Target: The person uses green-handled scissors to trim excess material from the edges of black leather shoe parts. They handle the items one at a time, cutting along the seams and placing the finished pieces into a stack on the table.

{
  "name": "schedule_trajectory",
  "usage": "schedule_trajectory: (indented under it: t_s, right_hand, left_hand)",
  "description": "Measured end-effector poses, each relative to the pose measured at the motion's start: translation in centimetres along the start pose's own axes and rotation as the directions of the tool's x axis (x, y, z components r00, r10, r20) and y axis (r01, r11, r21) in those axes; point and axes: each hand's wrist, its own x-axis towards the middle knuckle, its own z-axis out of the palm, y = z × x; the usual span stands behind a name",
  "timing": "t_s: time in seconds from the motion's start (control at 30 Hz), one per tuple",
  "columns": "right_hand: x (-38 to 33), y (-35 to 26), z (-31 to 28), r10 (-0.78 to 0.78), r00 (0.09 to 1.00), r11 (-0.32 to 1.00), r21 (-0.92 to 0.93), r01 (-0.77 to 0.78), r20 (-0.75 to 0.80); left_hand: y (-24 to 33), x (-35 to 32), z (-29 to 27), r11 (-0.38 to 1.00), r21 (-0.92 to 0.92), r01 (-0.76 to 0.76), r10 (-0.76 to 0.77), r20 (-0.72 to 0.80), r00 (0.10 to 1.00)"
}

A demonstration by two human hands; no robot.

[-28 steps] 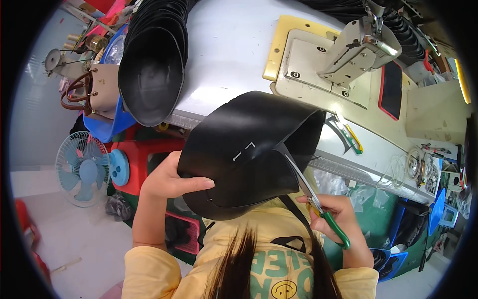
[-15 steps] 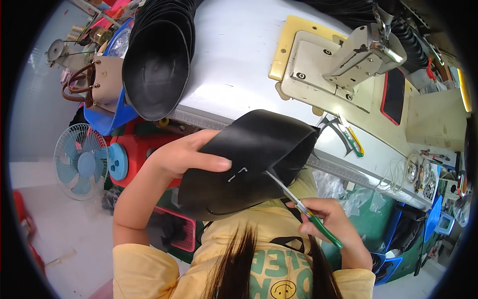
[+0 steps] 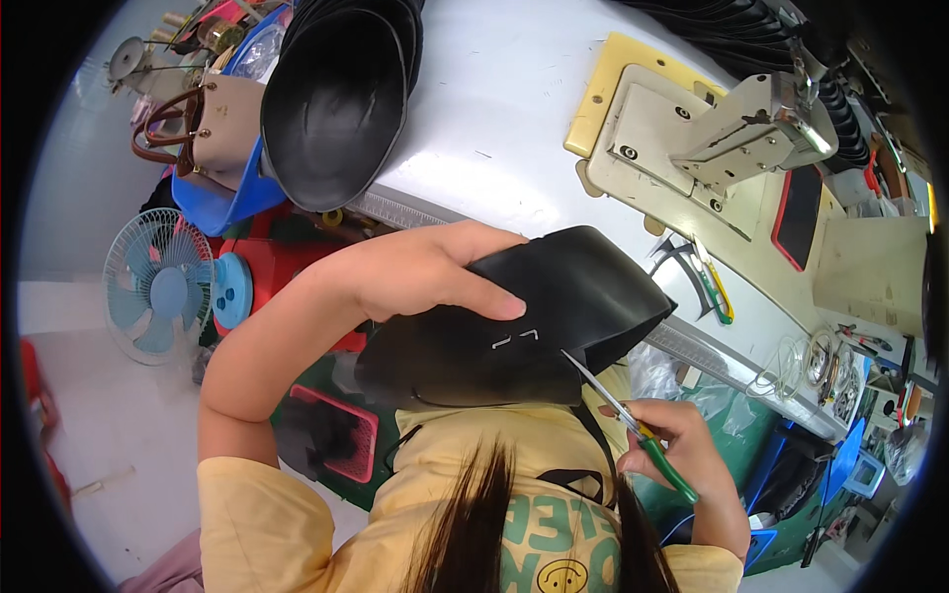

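I am seeing the left hand (image 3: 425, 272) now lying flat on top of the black leather piece (image 3: 514, 326), its grip pressing it above the lap, just off the tabletop (image 3: 494, 119). The right hand (image 3: 682, 465) is pinching green-handled snips (image 3: 633, 425), tips touching the piece's lower edge, so trimming is continuing.

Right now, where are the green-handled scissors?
In the head view, the scissors are low and right of centre, held in the right hand, their tips touching the black leather piece under the left hand.
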Motion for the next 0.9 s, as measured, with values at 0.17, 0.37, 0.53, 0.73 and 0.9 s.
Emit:
schedule_trajectory:
  t_s: [0.17,0.37,0.53,0.73,0.9]
  right_hand:
    - [-0.6,-0.1,-0.9,0.005,0.997,0.997,-0.077,0.001,0.074]
    - [-0.4,-0.7,-0.7,-0.096,0.99,0.965,-0.234,0.119,0.105]
    - [-0.6,-0.3,-0.7,-0.098,0.981,0.947,-0.287,0.144,0.17]
    - [-0.5,0.2,0.3,-0.047,0.977,0.954,-0.281,0.105,0.207]
    - [-1.0,1.0,0.3,-0.028,0.964,0.946,-0.304,0.111,0.265]
  left_hand:
    - [-0.8,0.7,-0.5,0.994,0.109,0.027,-0.03,0.028,0.999]
    - [-1.6,1.7,-0.4,0.99,0.07,0.125,-0.139,0.246,0.959]
    - [-3.1,2.2,-0.3,0.993,0.052,0.106,-0.118,0.342,0.932]
    - [-5.1,3.4,-0.2,0.975,0.041,0.221,-0.213,0.47,0.857]
    - [-6.8,3.9,0.5,0.946,0.017,0.325,-0.291,0.49,0.822]
